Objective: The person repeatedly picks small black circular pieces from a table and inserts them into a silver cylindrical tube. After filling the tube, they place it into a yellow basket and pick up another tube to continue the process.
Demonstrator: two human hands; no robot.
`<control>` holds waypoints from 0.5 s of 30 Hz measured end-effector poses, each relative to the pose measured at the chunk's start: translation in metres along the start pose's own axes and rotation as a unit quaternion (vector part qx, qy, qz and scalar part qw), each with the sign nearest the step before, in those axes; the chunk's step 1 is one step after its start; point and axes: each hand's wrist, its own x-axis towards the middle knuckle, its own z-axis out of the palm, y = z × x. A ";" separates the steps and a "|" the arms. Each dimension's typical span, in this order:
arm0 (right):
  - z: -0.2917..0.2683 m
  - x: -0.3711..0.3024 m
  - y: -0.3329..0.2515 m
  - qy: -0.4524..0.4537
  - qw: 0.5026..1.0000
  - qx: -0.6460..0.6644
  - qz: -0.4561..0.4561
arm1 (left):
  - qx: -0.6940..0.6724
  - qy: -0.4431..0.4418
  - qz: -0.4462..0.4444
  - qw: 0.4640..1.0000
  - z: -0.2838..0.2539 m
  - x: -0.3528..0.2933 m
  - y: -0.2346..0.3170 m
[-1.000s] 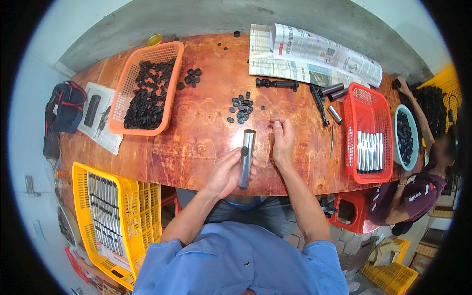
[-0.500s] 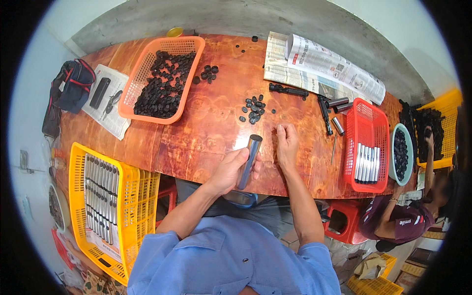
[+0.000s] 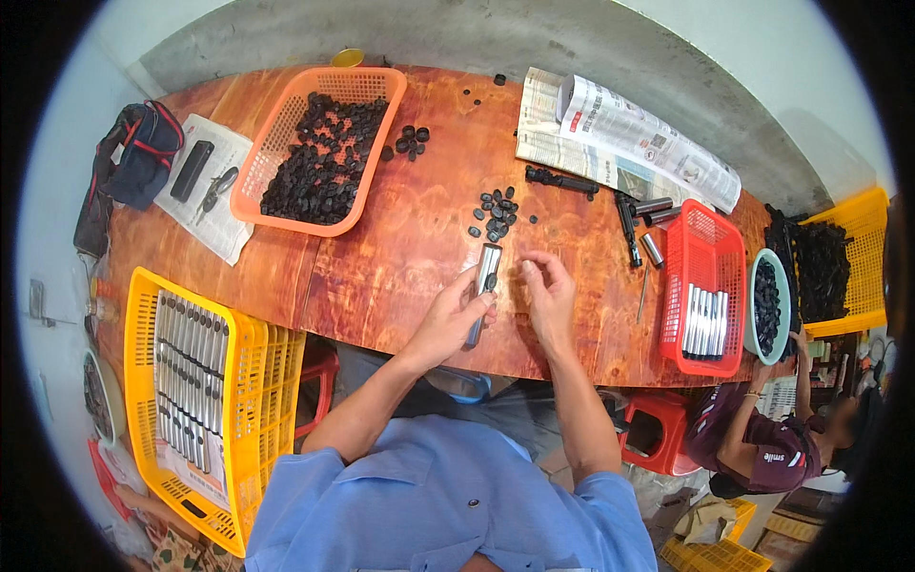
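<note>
Presently, the left hand [image 3: 450,322] is clamped round a shiny silver metal tube [image 3: 490,257] at the near edge of the reddish-brown wooden table [image 3: 410,248]. From the tube, the right hand [image 3: 550,300] is at three o'clock, fingers curled; whether they pinch anything, I cannot tell. Loose black oval pieces [image 3: 497,215] lie at twelve o'clock.

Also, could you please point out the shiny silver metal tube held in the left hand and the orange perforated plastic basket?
Shiny silver metal tube [image 3: 488,260]: head view, near its upper end.
Orange perforated plastic basket [image 3: 295,225]: head view, on its near rim.
</note>
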 end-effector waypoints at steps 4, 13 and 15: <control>0.019 -0.027 -0.022 -0.056 0.998 0.013 0.031 | -0.012 0.031 0.019 0.999 0.002 0.001 -0.004; 0.026 -0.028 -0.014 -0.021 0.999 0.006 0.036 | 0.083 0.060 0.087 0.991 -0.002 0.005 -0.023; 0.025 -0.023 -0.012 -0.031 0.996 0.043 0.077 | 0.048 0.057 0.044 0.996 -0.004 0.004 -0.019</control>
